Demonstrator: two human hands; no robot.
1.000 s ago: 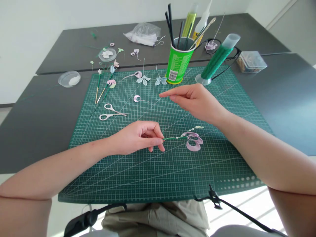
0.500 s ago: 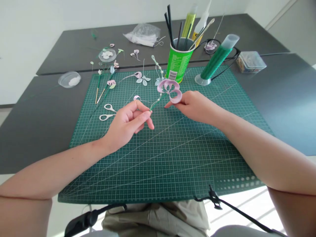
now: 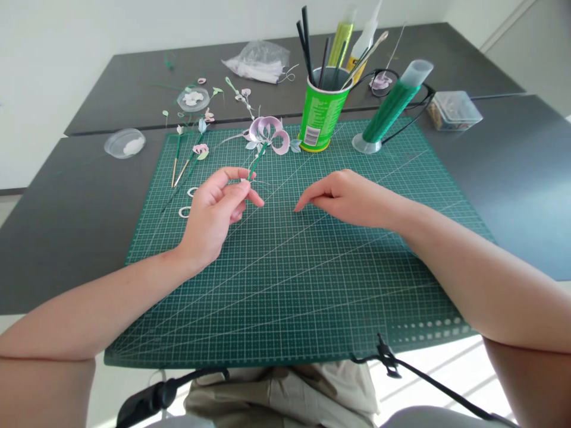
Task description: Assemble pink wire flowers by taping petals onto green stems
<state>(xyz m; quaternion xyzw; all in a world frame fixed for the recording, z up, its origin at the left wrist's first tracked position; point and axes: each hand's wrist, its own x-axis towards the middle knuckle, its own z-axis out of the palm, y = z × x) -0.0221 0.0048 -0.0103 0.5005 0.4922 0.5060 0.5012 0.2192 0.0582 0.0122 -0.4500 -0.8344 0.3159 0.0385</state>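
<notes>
My left hand (image 3: 216, 208) pinches the thin green stem (image 3: 260, 157) of a lilac looped-petal flower (image 3: 282, 144) between thumb and index finger. The flower is held upright above the mat. A strand of small pale beads (image 3: 250, 108) with a green loop at its end rises behind the petals and seems to belong to the same piece. My right hand (image 3: 343, 195) is apart from it, back up, with the index finger pointing down at the cutting mat (image 3: 312, 285). Nothing shows in its fingers. White-handled scissors (image 3: 184, 212) lie partly hidden behind my left hand.
A green can (image 3: 322, 116) holding sticks and tools stands behind the mat's middle. Right of it are a green-wrapped tube (image 3: 391, 113) and a clear box (image 3: 454, 111). Small flowers on brushes (image 3: 190, 163), shallow dishes (image 3: 125, 144) and a plastic bag (image 3: 259, 62) lie left and back.
My left hand has carried the flower leftward and away from my right hand, turning it slightly. My right hand has dropped a little toward the mat and is now uncovered by the petals.
</notes>
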